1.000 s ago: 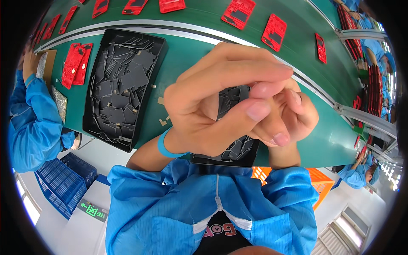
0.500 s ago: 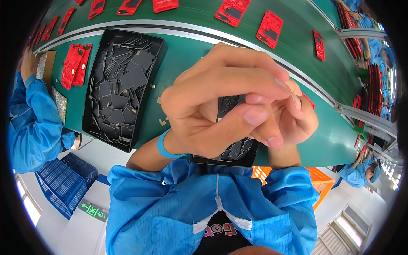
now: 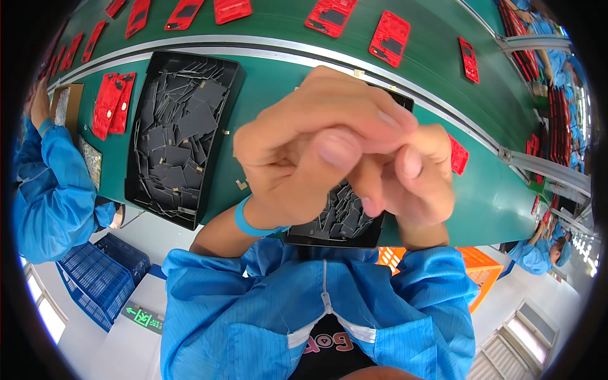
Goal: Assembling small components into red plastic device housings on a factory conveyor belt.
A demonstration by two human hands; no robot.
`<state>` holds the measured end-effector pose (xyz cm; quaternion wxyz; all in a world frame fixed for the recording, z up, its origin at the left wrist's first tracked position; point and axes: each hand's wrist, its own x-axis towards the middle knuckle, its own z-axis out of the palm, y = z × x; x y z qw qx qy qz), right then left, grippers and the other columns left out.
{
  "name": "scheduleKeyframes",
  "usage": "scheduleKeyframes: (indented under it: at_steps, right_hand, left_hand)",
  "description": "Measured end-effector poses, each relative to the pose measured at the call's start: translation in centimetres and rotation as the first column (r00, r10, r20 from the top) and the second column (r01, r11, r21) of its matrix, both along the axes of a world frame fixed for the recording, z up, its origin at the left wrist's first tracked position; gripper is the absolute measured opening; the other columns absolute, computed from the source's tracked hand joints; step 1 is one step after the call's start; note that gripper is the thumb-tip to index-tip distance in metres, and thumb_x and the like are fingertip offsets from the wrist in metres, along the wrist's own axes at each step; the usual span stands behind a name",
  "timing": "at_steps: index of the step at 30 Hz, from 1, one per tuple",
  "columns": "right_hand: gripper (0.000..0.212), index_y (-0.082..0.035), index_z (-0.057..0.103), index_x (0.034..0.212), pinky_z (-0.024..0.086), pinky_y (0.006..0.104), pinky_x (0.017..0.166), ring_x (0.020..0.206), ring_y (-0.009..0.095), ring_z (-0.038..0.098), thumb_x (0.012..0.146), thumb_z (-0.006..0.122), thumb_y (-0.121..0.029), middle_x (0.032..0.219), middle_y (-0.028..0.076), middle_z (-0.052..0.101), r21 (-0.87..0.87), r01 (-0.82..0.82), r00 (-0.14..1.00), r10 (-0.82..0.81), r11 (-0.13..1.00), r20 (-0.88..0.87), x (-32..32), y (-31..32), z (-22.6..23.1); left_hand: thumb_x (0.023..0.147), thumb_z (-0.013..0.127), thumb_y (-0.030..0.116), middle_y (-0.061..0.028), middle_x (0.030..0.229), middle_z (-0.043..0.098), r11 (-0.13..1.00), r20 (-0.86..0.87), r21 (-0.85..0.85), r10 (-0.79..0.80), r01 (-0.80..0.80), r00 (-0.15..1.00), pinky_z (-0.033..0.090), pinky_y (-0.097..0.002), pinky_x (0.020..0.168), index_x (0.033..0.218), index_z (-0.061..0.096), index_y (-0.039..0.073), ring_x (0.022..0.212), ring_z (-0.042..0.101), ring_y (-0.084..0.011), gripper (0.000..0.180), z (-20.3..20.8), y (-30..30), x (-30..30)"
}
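Held high and close together, my left hand and my right hand hide much of what lies under them. The left fingers curl over toward the right fingertips, its thumb bent in beneath them. The right hand is closed too, its thumb and fingers bunched against the left. Anything pinched there is hidden or too small to name. Below them, partly covered, a black tray holds thin dark grey rectangular pieces. A larger black tray to the left is heaped with similar pieces.
Red phone-shaped housings lie along the green conveyor beyond a metal rail. Two more housings rest left of the large tray; another lies right of my hands. A co-worker's blue sleeve is at left. Blue crates stand below.
Both hands have shifted a little to the left, and the left thumb has drawn back from the fingertips. The housings on the conveyor have moved left.
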<state>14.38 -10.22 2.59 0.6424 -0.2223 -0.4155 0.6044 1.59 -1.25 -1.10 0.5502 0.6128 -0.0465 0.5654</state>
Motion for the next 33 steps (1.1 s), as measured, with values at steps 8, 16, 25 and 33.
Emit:
scheduleKeyframes:
  at_steps: [8,16,25,33]
  right_hand:
    - [0.039,0.013,0.066,0.121,0.043,0.0278,0.052,0.054,0.015,0.059,0.103,0.054,-0.020,0.066,0.011,0.065,0.146,0.257,0.877,-0.294,0.955,0.380,0.0,-0.6,1.4]
    - [0.033,0.005,0.075,0.105,0.041,0.0320,0.048,0.050,0.017,0.055,0.087,0.074,-0.022,0.066,0.006,0.062,0.773,0.221,0.250,-0.800,0.595,0.545,1.6,-3.3,5.2]
    - [0.033,-0.010,0.068,0.096,0.029,0.0287,0.048,0.056,0.015,0.043,0.065,0.079,-0.014,0.082,0.003,0.052,0.587,0.178,-0.091,-0.580,0.790,0.809,7.7,-18.2,12.5]
    - [0.046,-0.011,0.052,0.091,0.030,0.0300,0.054,0.068,0.016,0.040,0.058,0.076,0.009,0.094,0.003,0.047,0.365,0.205,-0.198,-0.327,0.908,0.924,4.5,-6.7,13.6]
  left_hand:
    - [0.113,0.036,0.035,-0.0167,0.104,0.069,0.981,-0.015,-0.170,-0.103,0.099,0.995,0.049,-0.0383,0.084,0.107,0.062,0.004,0.094,0.059,-0.0243,0.041,1.1,-0.5,0.3]
    - [0.115,0.021,0.036,-0.0080,0.088,0.068,0.957,-0.027,-0.227,-0.191,0.180,0.981,0.050,-0.0399,0.081,0.098,0.062,0.010,0.083,0.062,-0.0209,0.051,6.6,-2.2,2.3]
    - [0.105,0.035,0.023,-0.0042,0.090,0.062,0.760,0.228,-0.256,-0.553,0.598,0.801,0.038,-0.0446,0.092,0.088,0.059,0.010,0.097,0.051,-0.0252,0.032,8.7,2.2,3.3]
    - [0.105,0.045,0.031,-0.0054,0.080,0.063,0.929,0.017,-0.293,-0.229,0.224,0.973,0.046,-0.0379,0.080,0.084,0.060,0.009,0.083,0.059,-0.0223,0.033,9.5,2.6,5.3]
